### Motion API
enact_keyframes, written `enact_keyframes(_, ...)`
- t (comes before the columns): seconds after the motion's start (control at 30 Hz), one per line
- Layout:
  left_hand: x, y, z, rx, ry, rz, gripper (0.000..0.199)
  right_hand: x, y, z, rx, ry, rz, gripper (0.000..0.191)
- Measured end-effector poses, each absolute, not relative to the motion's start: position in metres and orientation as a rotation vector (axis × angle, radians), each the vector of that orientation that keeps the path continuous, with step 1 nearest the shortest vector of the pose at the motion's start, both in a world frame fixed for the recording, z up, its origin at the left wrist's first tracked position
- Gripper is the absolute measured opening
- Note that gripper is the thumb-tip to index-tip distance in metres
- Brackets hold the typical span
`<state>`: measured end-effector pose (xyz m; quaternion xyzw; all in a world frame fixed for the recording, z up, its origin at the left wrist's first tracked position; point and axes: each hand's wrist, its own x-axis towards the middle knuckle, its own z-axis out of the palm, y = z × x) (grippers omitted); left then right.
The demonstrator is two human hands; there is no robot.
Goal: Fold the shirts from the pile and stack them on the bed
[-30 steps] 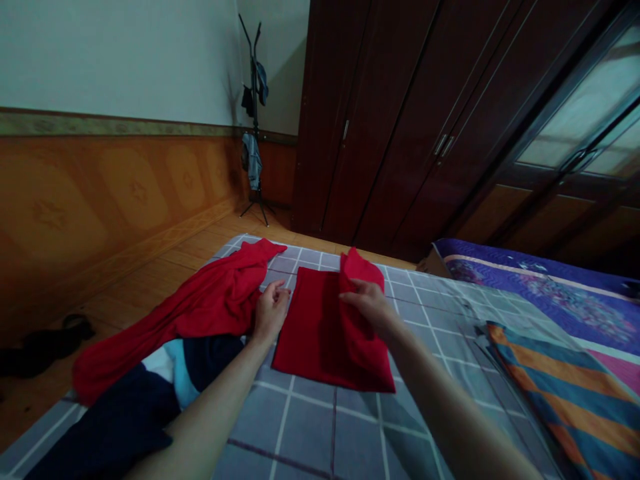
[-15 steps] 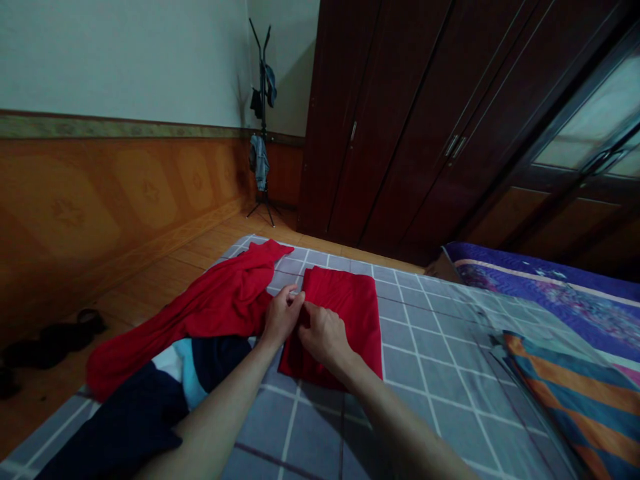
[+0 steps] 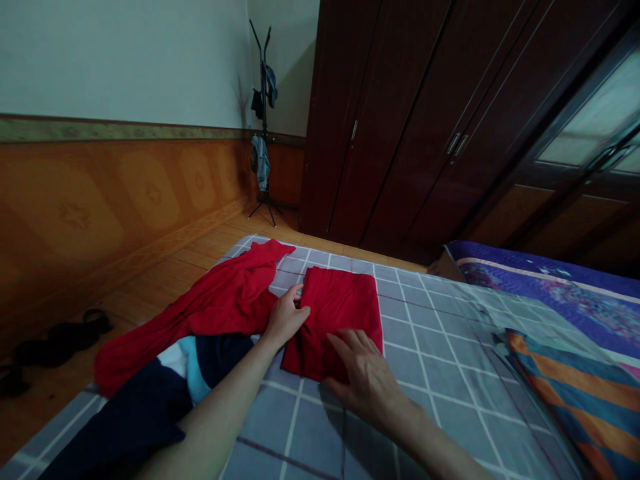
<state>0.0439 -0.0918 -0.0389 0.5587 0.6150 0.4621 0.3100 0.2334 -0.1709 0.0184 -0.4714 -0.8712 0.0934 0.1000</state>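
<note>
A folded red garment (image 3: 345, 300) lies as a rough rectangle on the checked bedsheet (image 3: 425, 360). At its left edge is my left hand (image 3: 287, 317), thumb on top and fingers curled at the side, pinching the cloth. Over the garment's near right part, my right hand (image 3: 363, 363) is open with fingers apart and grips nothing. Left of the folded piece, a loose red garment (image 3: 220, 300) stretches across the bed's edge. Dark navy clothing with white and light blue parts (image 3: 150, 407) lies in front of it, partly behind my left forearm.
Striped orange and blue fabric (image 3: 575, 387) lies at the right. Beyond it is a purple flowered mattress (image 3: 545, 273). A dark wardrobe (image 3: 400, 133) and a coat rack (image 3: 263, 120) stand at the back. Black objects (image 3: 65, 340) lie on the floor at left.
My right hand has moved from the garment's left edge toward me and to the right, and its fingers have opened. My left hand stays at the edge.
</note>
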Motion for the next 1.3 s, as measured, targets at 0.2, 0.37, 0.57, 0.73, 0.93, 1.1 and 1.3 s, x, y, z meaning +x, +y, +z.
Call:
enact_keyframes(0.2, 0.04, -0.086, -0.036, 1.471, 1.631, 1.178, 0.065, 0.294, -0.183, -0.009, -1.323, -2.593, 0.124, 0.05)
enact_keyframes(0.37, 0.06, -0.108, -0.007, 1.81, 1.706, 1.262, 0.061, 0.293, -0.188, -0.015, -1.324, -2.555, 0.054, 0.051)
enact_keyframes(0.57, 0.086, -0.14, 0.006, 2.523, 1.526, 0.645, 0.034, 0.289, -0.195, -0.013, -1.214, -2.526, -0.063, 0.073)
enact_keyframes(0.73, 0.081, -0.135, -0.004, 2.492, 1.669, 0.562, 0.029, 0.29, -0.195, -0.003, -1.297, -2.532, 0.021, 0.039)
enact_keyframes(0.93, 0.084, -0.13, -0.015, 2.472, 1.718, 0.608, 0.036, 0.287, -0.19, -0.007, -1.492, -2.536, -0.061, 0.029)
enact_keyframes(1.1, 0.078, -0.127, -0.027, 2.45, 1.735, 0.58, 0.049, 0.289, -0.191, -0.004, -1.705, -2.557, -0.158, 0.031)
enact_keyframes(1.3, 0.079, -0.128, -0.023, 2.44, 1.783, 0.514, 0.059, 0.295, -0.194, 0.008, -1.726, -2.622, -0.009, 0.04)
